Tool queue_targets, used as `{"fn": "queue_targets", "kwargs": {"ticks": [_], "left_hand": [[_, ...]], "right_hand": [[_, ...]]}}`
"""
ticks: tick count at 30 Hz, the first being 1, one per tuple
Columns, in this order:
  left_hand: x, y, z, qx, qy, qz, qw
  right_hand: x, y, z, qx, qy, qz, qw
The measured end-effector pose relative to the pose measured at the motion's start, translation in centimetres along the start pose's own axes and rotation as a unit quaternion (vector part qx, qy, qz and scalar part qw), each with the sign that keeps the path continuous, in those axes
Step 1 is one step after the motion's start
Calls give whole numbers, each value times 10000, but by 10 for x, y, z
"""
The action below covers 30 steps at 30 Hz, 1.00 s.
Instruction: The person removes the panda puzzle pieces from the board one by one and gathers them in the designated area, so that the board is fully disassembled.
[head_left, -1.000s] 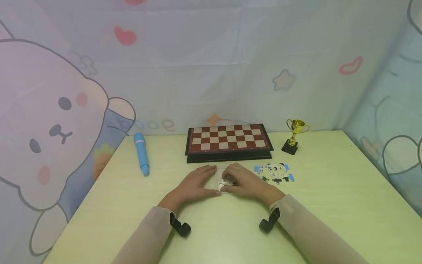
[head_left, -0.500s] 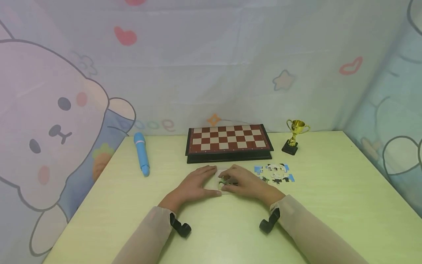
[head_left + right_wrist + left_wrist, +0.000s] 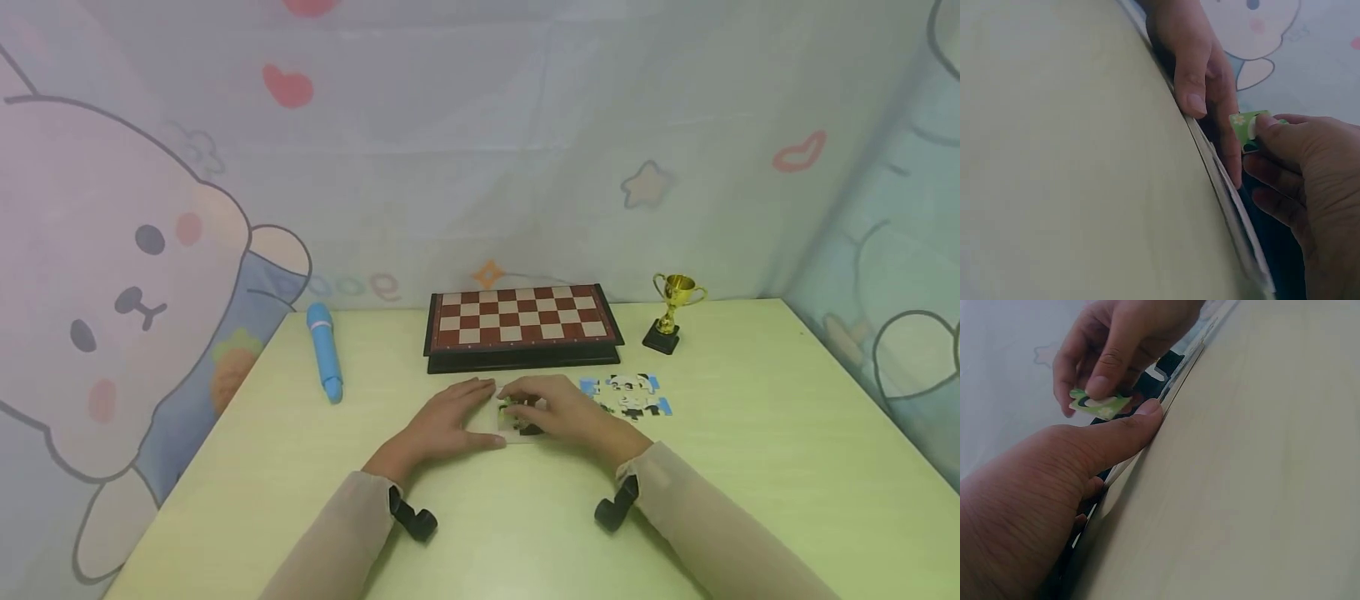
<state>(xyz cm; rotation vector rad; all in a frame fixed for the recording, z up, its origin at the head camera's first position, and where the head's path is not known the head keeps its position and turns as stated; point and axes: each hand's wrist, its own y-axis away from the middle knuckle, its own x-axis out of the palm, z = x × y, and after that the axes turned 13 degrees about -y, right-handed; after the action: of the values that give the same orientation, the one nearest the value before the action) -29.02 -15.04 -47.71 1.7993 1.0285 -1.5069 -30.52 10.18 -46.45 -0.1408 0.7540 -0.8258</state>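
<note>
My right hand [image 3: 562, 408] pinches a green jigsaw piece [image 3: 1246, 128] between thumb and fingers, printed with a small flower and a bit of black and white. In the left wrist view the piece [image 3: 1100, 407] is tilted and held just above a thin white puzzle tray [image 3: 514, 438]. My left hand [image 3: 442, 423] rests on the tray's left side, its thumb [image 3: 1147, 409] along the near edge and its fingers extended toward the far edge. A dark printed piece [image 3: 531, 430] shows in the tray beneath my right hand, which hides much of the tray.
Several loose panda puzzle pieces [image 3: 633, 406] lie right of the tray. Behind it sits a red-and-white chessboard box [image 3: 521, 317]. A gold trophy cup [image 3: 675, 292] stands at the back right, and a blue toy microphone [image 3: 325, 350] lies at the back left.
The right hand has lifted a little, and its green piece is now raised and tilted toward the left wrist camera's side. The left hand has stayed on the tray.
</note>
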Motion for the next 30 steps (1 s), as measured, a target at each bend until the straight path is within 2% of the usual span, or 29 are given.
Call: {"fn": "queue_targets", "kwargs": {"ticks": [4, 9, 12, 16, 19, 23, 26, 30], "left_hand": [[4, 0, 1, -15, -10, -8, 10000], [6, 0, 1, 9, -58, -26, 10000], [4, -1, 1, 16, -62, -38, 10000], [3, -1, 2, 38, -97, -47, 9999], [3, -1, 2, 2, -115, -32, 9999], [4, -1, 3, -39, -56, -11, 10000], [4, -1, 2, -42, -53, -11, 10000], [4, -1, 1, -28, -63, -26, 10000]], "right_hand": [[-9, 0, 6, 12, 44, 20, 10000], [-27, 11, 12, 319, 323, -59, 9990], [-41, 24, 10, 506, 371, -177, 9979], [-58, 48, 2, 686, 164, -258, 9972], [-66, 67, -3, 809, 27, -156, 9966], [-72, 90, -7, 1008, 92, 68, 9948], [-75, 100, -8, 887, 360, 47, 9954], [-76, 104, -9, 260, 834, -80, 9961]]}}
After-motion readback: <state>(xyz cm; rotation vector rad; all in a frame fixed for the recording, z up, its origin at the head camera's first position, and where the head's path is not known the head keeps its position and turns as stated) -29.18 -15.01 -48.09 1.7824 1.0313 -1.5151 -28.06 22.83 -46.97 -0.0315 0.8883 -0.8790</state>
